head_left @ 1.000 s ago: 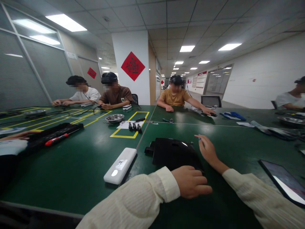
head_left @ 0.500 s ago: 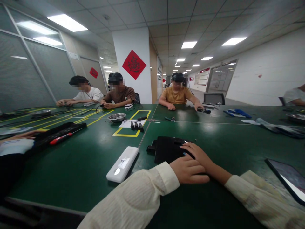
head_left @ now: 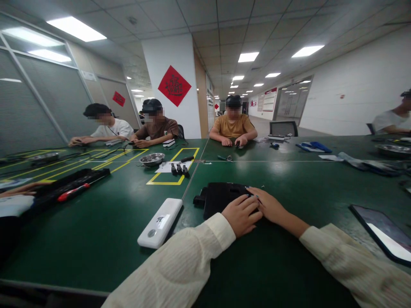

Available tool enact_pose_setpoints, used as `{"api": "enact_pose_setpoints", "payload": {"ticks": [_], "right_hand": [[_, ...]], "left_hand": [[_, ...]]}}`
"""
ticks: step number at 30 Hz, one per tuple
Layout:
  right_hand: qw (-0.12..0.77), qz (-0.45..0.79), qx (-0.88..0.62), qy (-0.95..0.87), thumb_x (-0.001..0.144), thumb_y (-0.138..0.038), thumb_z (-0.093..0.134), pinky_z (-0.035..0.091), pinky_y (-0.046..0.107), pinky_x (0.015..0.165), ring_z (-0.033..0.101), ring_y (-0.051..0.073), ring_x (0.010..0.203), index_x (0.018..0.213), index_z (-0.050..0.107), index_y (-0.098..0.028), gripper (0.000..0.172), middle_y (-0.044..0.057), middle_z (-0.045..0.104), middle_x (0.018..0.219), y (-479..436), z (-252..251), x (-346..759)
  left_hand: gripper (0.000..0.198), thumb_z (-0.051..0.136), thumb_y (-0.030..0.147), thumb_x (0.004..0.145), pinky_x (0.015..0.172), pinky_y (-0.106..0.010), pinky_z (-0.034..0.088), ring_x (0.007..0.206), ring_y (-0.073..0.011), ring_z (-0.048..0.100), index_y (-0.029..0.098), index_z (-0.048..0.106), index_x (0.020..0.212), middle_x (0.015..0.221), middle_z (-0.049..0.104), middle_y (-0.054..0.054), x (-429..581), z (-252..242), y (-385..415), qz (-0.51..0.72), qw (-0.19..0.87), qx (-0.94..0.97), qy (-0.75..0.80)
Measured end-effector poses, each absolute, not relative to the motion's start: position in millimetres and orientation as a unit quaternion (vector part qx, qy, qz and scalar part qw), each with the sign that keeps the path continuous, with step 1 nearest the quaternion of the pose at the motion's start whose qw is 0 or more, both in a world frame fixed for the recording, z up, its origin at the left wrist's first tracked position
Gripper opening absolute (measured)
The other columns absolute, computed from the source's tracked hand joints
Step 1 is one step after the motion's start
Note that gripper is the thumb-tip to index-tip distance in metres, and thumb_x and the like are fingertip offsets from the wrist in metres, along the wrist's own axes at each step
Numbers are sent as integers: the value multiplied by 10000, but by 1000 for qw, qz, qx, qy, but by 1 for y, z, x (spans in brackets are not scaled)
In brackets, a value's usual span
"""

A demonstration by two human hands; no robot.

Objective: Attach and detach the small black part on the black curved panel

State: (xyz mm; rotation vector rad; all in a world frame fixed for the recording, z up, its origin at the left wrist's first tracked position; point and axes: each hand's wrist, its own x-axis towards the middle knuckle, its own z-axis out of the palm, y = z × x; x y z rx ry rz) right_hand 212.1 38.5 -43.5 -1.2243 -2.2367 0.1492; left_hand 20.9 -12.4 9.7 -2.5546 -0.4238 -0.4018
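A flat black case (head_left: pixel 221 199) lies on the green table in front of me, with a dark block-like part (head_left: pixel 199 199) sticking out at its left side. My left hand (head_left: pixel 243 215) rests over the case's near right corner, fingers stretched out and slightly apart. Touching it, my right hand (head_left: pixel 268 206) grips the case's right edge, its fingers reaching along the far corner. The left fingertips meet the right hand's thumb area, and what lies beneath them is hidden. A white power bank (head_left: pixel 160 223) lies left of the case.
A phone (head_left: pixel 383 233) lies at right. Beyond the case are a metal bowl (head_left: pixel 152 160), several small black parts (head_left: pixel 180 170) on paper, and green-handled pliers (head_left: pixel 225 158). A red screwdriver (head_left: pixel 73 192) lies by a black tray (head_left: pixel 72 184) near a neighbour's arm. Several people sit around the table.
My left hand has shifted from across the right wrist onto the case, its fingers now at the right hand's fingers. The view has turned slightly right. The person opposite has drawn both hands together.
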Motion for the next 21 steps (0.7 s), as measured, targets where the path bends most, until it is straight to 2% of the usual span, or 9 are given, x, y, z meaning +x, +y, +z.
{"api": "enact_pose_setpoints", "payload": {"ticks": [6,13,16,21], "right_hand": [[275,71,-483,-829,830,-220,316,333,395,1010,453,196,1166,1210,518,-134,438,102,491,1266,34,-33,213],[305,86,-486,-814,816,-177,295,355,393,994,485,188,1134,1177,542,-132,440,102,529,1223,34,-29,211],[319,86,-475,-815,823,-177,281,368,391,987,500,180,1118,1166,550,-146,436,97,545,1203,37,-32,212],[327,73,-454,-826,794,-140,304,350,394,1006,494,182,1128,1154,558,-141,440,105,548,1197,41,-40,212]], "left_hand": [[411,507,265,772,987,-387,294,1200,-238,393,197,462,1174,1260,468,-112,21,12,-17,-129,238,-948,-169],[478,550,275,722,982,-385,299,1188,-231,395,208,442,1183,1281,450,-101,18,25,-23,-99,198,-959,-178],[499,547,287,709,982,-393,301,1175,-231,394,197,435,1187,1240,484,-79,17,23,-21,-96,174,-958,-206],[462,519,205,697,984,-427,283,1138,-237,415,188,454,1154,1149,535,-72,17,12,-12,-110,184,-943,-253]]}}
